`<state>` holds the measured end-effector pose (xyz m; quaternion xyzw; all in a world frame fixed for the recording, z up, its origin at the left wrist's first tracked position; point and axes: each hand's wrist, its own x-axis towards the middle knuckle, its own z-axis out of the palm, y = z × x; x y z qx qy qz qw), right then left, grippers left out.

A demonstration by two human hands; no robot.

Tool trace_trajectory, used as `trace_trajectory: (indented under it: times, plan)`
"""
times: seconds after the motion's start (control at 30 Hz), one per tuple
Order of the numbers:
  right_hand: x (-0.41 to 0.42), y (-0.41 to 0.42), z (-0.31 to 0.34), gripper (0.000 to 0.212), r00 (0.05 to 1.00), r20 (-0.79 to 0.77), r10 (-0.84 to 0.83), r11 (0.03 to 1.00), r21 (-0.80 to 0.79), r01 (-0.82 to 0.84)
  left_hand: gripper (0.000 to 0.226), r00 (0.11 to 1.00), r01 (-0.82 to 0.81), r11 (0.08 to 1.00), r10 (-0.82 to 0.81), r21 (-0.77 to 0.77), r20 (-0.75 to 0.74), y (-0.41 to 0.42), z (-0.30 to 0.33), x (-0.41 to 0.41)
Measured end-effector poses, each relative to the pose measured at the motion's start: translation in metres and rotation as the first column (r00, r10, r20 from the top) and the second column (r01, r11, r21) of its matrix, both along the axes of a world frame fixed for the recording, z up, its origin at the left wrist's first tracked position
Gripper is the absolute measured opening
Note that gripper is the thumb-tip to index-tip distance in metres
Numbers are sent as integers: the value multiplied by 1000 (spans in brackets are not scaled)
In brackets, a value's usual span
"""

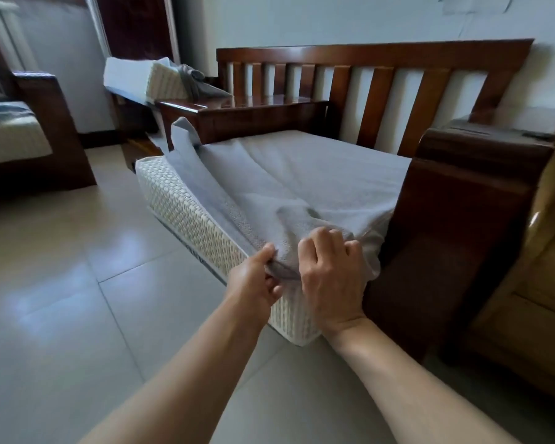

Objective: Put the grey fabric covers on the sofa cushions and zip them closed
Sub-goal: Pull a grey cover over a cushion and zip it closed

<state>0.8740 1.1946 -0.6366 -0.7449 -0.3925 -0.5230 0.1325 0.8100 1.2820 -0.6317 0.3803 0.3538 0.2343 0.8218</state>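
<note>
A white woven-textured cushion (189, 209) lies on the seat of a dark wooden sofa, its front edge sticking out over the floor. A grey fabric cover (302, 174) lies spread over its top, bunched at the near right corner; the front side of the cushion is bare. My left hand (253, 280) pinches the cover's edge at that corner. My right hand (330, 270) grips the bunched fabric just beside it, knuckles up. The cover's far left corner stands up in a fold (183, 133).
The sofa's slatted backrest (366, 75) and armrests (462, 200) hem in the cushion. Another white cushion (141, 78) with a grey cover (196, 81) rests on a side table behind. A second chair (29, 133) stands at left. A light wooden cabinet (539, 251) is at right. Tiled floor (77, 283) lies below.
</note>
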Motion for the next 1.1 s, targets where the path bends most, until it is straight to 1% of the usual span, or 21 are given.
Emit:
trace_trajectory:
  times: [0.03,0.07,0.13,0.2,0.27,0.3,0.37,0.4,0.43,0.5,0.57,0.6,0.67,0.73,0.8,0.87,0.9,0.97,1.03,1.1]
  plan:
    - [-3,-3,-5,37,999,36,29,1000,-4,-29,23,999,-32,999,32,-7,-24,-3,-3,1]
    - [-5,-5,-11,38,996,66,61,998,-13,-60,25,996,-67,998,67,-1,-51,-5,-9,1]
    - [-10,-8,-31,33,986,104,132,991,-45,-128,24,987,-127,990,133,62,-94,-7,-27,-2]
    - [-18,-8,-51,28,977,99,190,981,-64,-185,24,984,-131,979,148,159,-102,-6,-46,-9]
    - [-20,-6,-61,27,974,94,206,978,-39,-203,26,991,-98,968,117,229,-68,-1,-59,-12]
    - [-20,-5,-63,27,973,90,215,977,-27,-213,28,996,-76,968,85,237,-29,0,-64,-13]
    - [-17,-6,-72,30,961,92,262,965,-32,-260,30,997,-16,979,-1,203,81,4,-79,-14]
    - [-17,-6,-81,32,953,90,290,957,-57,-285,30,994,14,983,-33,181,104,6,-90,-16]
    - [-18,-4,-93,35,947,78,312,948,-97,-304,28,996,38,984,-52,173,76,9,-103,-19]
    - [-26,3,-124,38,947,41,318,930,-207,-303,23,997,56,980,-45,191,-63,13,-129,-25]
    - [-29,10,-141,34,954,5,299,920,-265,-288,23,985,55,976,-18,209,-171,15,-139,-24]
    - [-27,10,-142,33,955,-7,296,917,-278,-287,24,981,30,978,10,206,-192,15,-138,-22]
    - [-26,4,-139,33,950,-3,312,910,-288,-299,24,984,-20,990,44,140,-174,12,-129,-17]
    - [-25,-4,-133,30,949,21,314,910,-293,-295,24,995,-37,999,39,28,-88,14,-116,-11]
    - [-26,-4,-129,26,957,41,287,910,-323,-259,27,999,-39,998,39,-38,-1,27,-99,-6]
    - [-29,3,-126,27,964,43,261,915,-331,-233,25,989,-110,990,117,-85,92,47,-85,-1]
    - [-30,7,-126,28,968,34,249,918,-326,-224,24,980,-160,981,171,-111,100,55,-82,-2]
    - [-33,13,-126,30,972,5,235,919,-327,-220,20,964,-262,957,266,-122,14,66,-90,-9]
    - [-35,18,-131,32,972,-14,236,904,-364,-225,17,948,-307,950,301,-53,-105,72,-110,-17]
    - [-37,21,-138,33,970,-31,240,873,-430,-230,18,927,-327,945,322,5,-193,73,-126,-20]
